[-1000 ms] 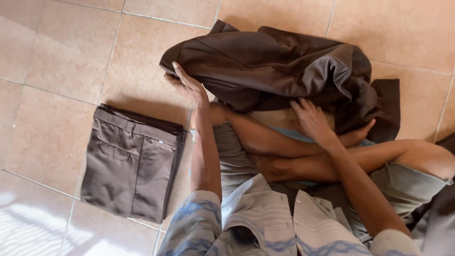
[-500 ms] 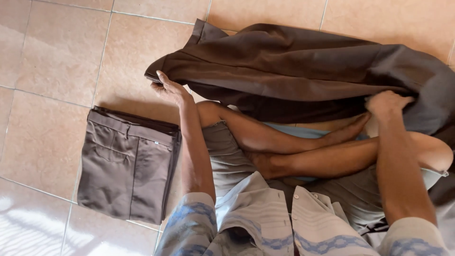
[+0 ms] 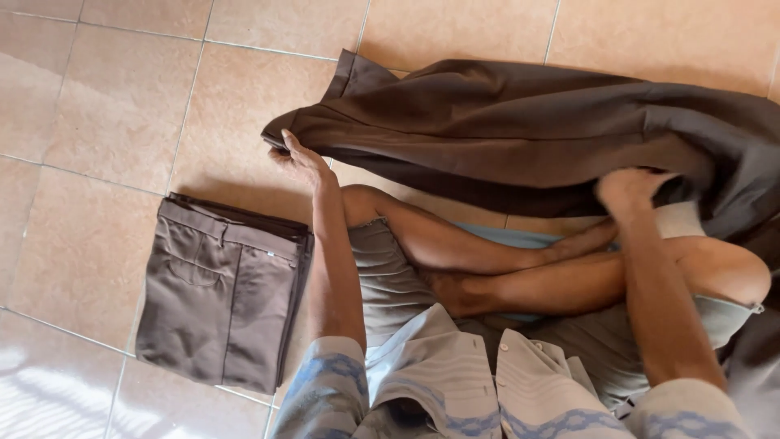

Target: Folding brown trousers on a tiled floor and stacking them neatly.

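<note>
A dark brown pair of trousers (image 3: 520,130) lies stretched across the tiled floor in front of my crossed legs. My left hand (image 3: 299,158) grips its left end, near the waistband. My right hand (image 3: 627,185) holds the cloth further right, where the fabric bunches over my knee. The right end of the garment runs out of view.
A folded grey-brown pair of trousers (image 3: 219,293) lies on the floor to the left of my left arm. The floor is of large beige tiles (image 3: 114,106). My bare legs (image 3: 520,260) are crossed below the dark garment.
My hands have moved apart, the right one far to the right. The bunched dark trousers have been pulled out into a long flat shape.
</note>
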